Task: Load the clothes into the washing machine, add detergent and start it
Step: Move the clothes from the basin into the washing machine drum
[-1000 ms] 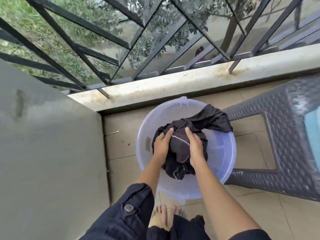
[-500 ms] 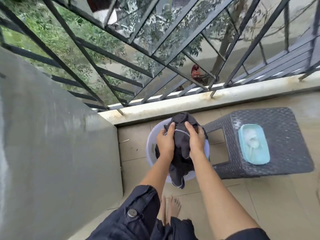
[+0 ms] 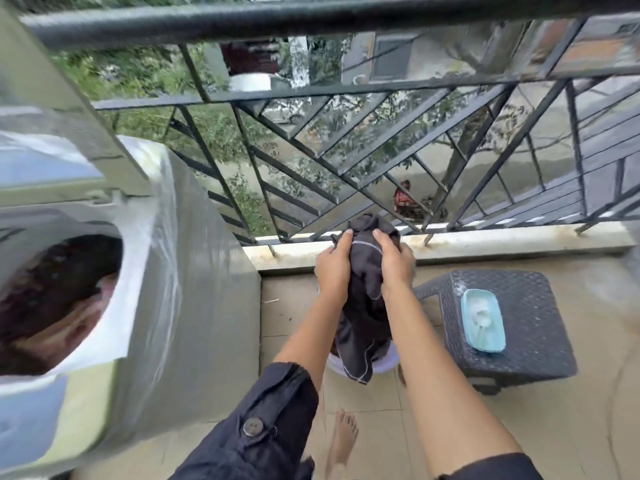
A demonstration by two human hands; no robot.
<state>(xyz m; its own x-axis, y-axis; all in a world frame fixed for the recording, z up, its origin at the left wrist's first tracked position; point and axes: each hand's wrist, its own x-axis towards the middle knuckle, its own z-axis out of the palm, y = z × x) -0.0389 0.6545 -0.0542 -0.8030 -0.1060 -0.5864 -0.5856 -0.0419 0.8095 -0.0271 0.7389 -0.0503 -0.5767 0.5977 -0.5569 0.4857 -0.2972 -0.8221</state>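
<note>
I hold a bundle of black clothes in front of me, well above the floor. My left hand grips its left side and my right hand its right side, and the cloth hangs down between my forearms. Only a sliver of the pale plastic basin shows below the cloth, on the tiled floor. At the left stands the top-loading washing machine, wrapped in clear plastic. Its round opening shows dark and reddish clothes inside.
A dark woven plastic stool stands at the right with a light blue container of white powder on top. The balcony ledge and black metal railing close off the far side. My bare foot rests on the tiles.
Both hands have lifted the black clothes up out of the basin. My view has risen and swung left, so the washing machine's opening has come into sight.
</note>
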